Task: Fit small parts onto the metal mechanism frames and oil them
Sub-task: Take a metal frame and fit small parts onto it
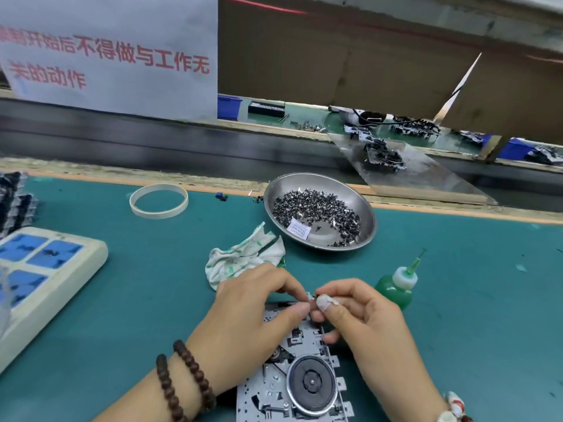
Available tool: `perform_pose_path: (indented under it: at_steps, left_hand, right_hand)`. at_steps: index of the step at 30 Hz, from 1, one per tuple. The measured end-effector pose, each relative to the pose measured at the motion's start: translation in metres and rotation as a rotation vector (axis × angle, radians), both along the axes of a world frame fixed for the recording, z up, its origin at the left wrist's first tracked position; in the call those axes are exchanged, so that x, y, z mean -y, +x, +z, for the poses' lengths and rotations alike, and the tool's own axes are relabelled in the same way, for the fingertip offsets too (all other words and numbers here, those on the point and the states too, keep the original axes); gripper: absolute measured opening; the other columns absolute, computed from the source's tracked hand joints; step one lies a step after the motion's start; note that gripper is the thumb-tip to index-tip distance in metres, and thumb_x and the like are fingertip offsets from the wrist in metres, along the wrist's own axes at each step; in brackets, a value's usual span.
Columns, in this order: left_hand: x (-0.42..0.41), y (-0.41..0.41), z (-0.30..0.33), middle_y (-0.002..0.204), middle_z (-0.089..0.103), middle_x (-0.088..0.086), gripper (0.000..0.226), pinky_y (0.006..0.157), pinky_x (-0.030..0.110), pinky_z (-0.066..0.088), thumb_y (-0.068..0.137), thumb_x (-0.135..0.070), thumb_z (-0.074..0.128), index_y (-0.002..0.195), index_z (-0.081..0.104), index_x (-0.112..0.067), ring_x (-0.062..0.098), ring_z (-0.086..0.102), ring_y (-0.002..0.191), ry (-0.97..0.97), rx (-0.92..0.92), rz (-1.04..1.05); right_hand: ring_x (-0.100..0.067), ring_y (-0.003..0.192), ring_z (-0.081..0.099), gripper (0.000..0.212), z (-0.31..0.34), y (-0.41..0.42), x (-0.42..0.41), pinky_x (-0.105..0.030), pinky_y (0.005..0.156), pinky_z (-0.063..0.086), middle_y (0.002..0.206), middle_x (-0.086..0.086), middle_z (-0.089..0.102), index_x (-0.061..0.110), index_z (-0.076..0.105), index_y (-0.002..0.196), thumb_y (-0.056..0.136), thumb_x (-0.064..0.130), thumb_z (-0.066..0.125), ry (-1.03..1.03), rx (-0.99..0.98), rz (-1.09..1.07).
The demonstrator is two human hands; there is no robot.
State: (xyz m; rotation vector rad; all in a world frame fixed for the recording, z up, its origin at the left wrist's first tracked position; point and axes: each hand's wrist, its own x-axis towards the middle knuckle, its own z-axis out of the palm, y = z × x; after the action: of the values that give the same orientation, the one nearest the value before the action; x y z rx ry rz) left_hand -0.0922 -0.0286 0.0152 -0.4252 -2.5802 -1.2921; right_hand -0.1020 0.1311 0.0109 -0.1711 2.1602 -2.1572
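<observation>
A metal mechanism frame (300, 388) with a round black flywheel lies on the green mat at the bottom centre. My left hand (253, 318) rests on the frame's far left part, with its thumb and fingers curled at the frame's top edge. My right hand (362, 318) meets it there, and both pinch a tiny pale part (310, 296) between their fingertips. A steel bowl (364, 208) of several small black parts stands behind. A green oil bottle (396, 287) with a needle tip lies just right of my right hand.
A stained white rag (243, 258) lies behind my left hand. A cream tray (45, 269) with blue foam sits at the left and a tape ring (158, 201) beyond it. Stacked frames (15, 202) stand at far left. A conveyor (182, 147) runs behind the mat.
</observation>
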Motion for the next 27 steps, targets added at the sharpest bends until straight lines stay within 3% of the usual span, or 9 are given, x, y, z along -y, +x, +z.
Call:
perform_pose_path:
  at_steps: [5, 11, 15, 18, 22, 27]
  left_hand:
    - [-0.0018, -0.0029, -0.0022, 0.101, 0.050, -0.028, 0.016, 0.092, 0.030, 0.038, 0.083, -0.036, 0.063, 0.075, 0.052, -0.044, -0.004, 0.049, 0.096, 0.022, -0.015, -0.023]
    - [-0.0022, -0.0042, -0.0030, 0.099, 0.051, -0.023, 0.004, 0.084, 0.018, 0.036, 0.077, -0.043, 0.052, 0.074, 0.054, -0.041, -0.003, 0.049, 0.094, 0.019, -0.021, -0.021]
    - [-0.0018, -0.0048, -0.0042, 0.084, 0.056, -0.017, 0.012, 0.079, 0.012, 0.035, 0.083, -0.035, 0.061, 0.071, 0.057, -0.034, -0.002, 0.050, 0.090, 0.058, 0.000, 0.004]
    - [-0.0022, -0.0044, -0.0041, 0.079, 0.057, -0.014, 0.017, 0.079, 0.015, 0.037, 0.081, -0.028, 0.063, 0.067, 0.055, -0.033, 0.000, 0.051, 0.087, 0.099, 0.039, 0.026]
    - [-0.0030, -0.0041, -0.0040, 0.079, 0.057, -0.014, 0.014, 0.080, 0.017, 0.038, 0.079, -0.030, 0.062, 0.066, 0.057, -0.032, 0.000, 0.052, 0.087, 0.124, 0.065, 0.035]
    - [-0.0032, -0.0043, -0.0035, 0.079, 0.058, -0.014, 0.012, 0.080, 0.016, 0.038, 0.076, -0.031, 0.062, 0.064, 0.059, -0.031, 0.000, 0.053, 0.087, 0.175, 0.095, 0.044]
  right_hand:
    - [-0.002, 0.054, 0.057, 0.016, 0.0008, -0.0005, 0.0013, -0.014, 0.043, 0.042, 0.065, -0.001, 0.067, 0.013, 0.065, 0.072, 0.080, -0.002, 0.064, 0.034, -0.045, 0.007]
    - [0.001, 0.054, 0.054, 0.013, 0.0037, -0.0005, 0.0015, -0.011, 0.047, 0.041, 0.066, 0.005, 0.066, 0.025, 0.068, 0.075, 0.075, 0.012, 0.067, 0.067, -0.083, 0.057]
    - [-0.001, 0.056, 0.055, 0.016, 0.0020, -0.0007, 0.0005, -0.013, 0.046, 0.042, 0.065, 0.004, 0.065, 0.025, 0.067, 0.078, 0.078, 0.009, 0.067, 0.130, -0.137, 0.042]
    - [-0.003, 0.062, 0.058, 0.026, 0.0008, 0.0005, -0.0003, -0.014, 0.048, 0.043, 0.072, 0.003, 0.068, 0.030, 0.068, 0.082, 0.079, 0.004, 0.066, 0.167, -0.166, 0.038]
    - [-0.002, 0.073, 0.062, 0.032, -0.0006, 0.0004, -0.0009, -0.014, 0.065, 0.048, 0.081, 0.010, 0.069, 0.032, 0.066, 0.088, 0.078, 0.002, 0.068, 0.266, -0.255, 0.036]
    - [0.000, 0.068, 0.058, 0.032, -0.0007, 0.0027, 0.0001, -0.020, 0.057, 0.048, 0.078, 0.014, 0.067, 0.035, 0.066, 0.088, 0.076, 0.006, 0.071, 0.348, -0.301, -0.001]
